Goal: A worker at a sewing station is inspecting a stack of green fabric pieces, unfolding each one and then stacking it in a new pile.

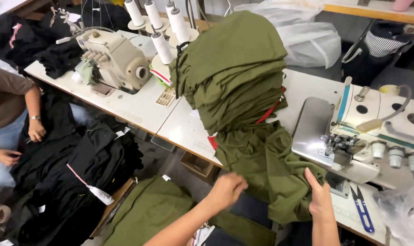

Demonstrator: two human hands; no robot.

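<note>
Looking down from the head camera, the right hand pinches the edge of an olive green cloth piece, thumb raised against the fabric. The left hand is blurred, its fingers curled near the cloth's lower edge; whether it grips cannot be told. The cloth hangs off the white table between both hands. Above them rises a tall stack of folded green cloth. Just beyond the right hand stands a sewing machine, with blue thread snips beside it. Far left, another person's hands handle black fabric.
</note>
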